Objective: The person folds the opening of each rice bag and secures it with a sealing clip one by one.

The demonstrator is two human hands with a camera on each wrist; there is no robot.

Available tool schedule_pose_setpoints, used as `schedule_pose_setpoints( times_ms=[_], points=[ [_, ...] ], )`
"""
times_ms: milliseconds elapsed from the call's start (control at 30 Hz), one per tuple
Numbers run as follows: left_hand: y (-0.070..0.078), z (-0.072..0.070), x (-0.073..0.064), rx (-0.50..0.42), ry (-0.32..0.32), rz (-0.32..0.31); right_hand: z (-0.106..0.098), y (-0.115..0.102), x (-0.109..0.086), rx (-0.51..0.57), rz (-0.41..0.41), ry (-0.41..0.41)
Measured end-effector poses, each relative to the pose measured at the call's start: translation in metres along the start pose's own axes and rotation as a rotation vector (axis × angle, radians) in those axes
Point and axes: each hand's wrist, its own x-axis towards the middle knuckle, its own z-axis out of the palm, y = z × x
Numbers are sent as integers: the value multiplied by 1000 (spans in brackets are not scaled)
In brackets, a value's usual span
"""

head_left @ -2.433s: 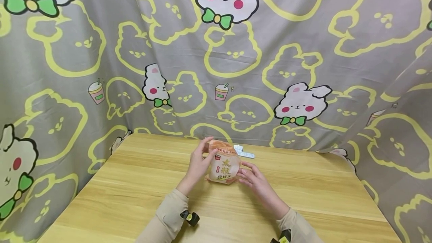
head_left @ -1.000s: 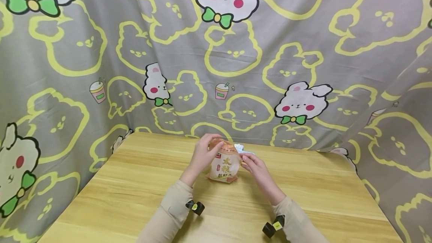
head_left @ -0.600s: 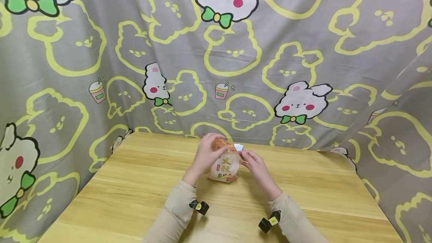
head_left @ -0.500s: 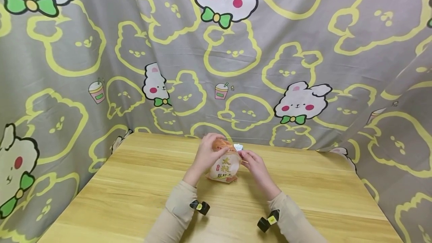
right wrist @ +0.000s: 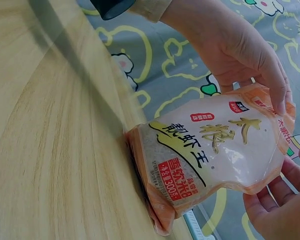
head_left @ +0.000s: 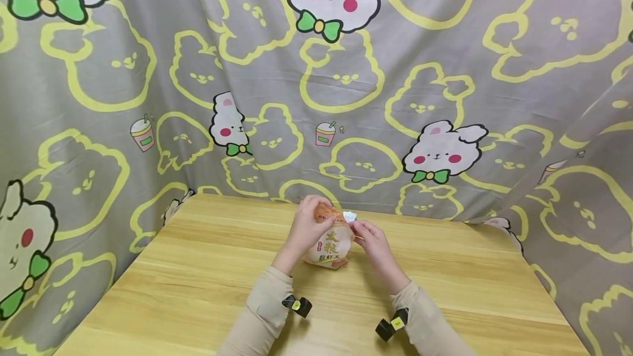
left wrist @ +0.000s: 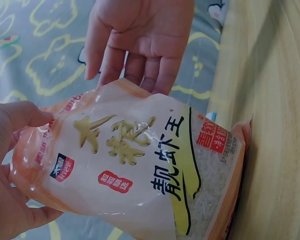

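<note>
A clear and orange plastic bag of rice (head_left: 328, 250) stands on its base on the wooden table, its printed front towards me. My left hand (head_left: 305, 231) grips its upper left part. In the left wrist view that thumb (left wrist: 32, 115) lies across the front near the top, with the other fingers round the far side. At the bag's upper right edge is my right hand (head_left: 374, 239). Its fingers (right wrist: 267, 200) reach behind that edge fairly straight, and the thumb stands apart from the bag. Just behind the bag lies a light blue plastic piece (head_left: 350, 216), mostly hidden.
The wooden table (head_left: 198, 268) reaches back to a grey curtain (head_left: 277, 87) printed with rabbits and yellow outlines. The curtain also hangs along both sides. A black camera mount sits on each wrist, over beige sleeves (head_left: 264, 306).
My left hand has slid right, further over the bag's top. My right hand has risen from the bag's lower right side to its upper right edge, covering more of the light blue piece.
</note>
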Motion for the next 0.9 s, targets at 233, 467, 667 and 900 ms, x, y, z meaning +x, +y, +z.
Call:
schedule_pose_setpoints(
  times_ms=[233, 467, 667, 900],
  points=[
    [3, 2, -1, -25, 3, -20, -1, 2, -2, 31, 0, -15],
    [0, 5, -1, -15, 32, 6, 0, 2, -3, 28, -25, -21],
    [-1, 7, -2, 5, 65, 26, 0, 3, -3, 10, -36, -22],
    [-2, 6, -2, -4, 74, 30, 0, 3, -2, 11, -17, -12]
  ],
)
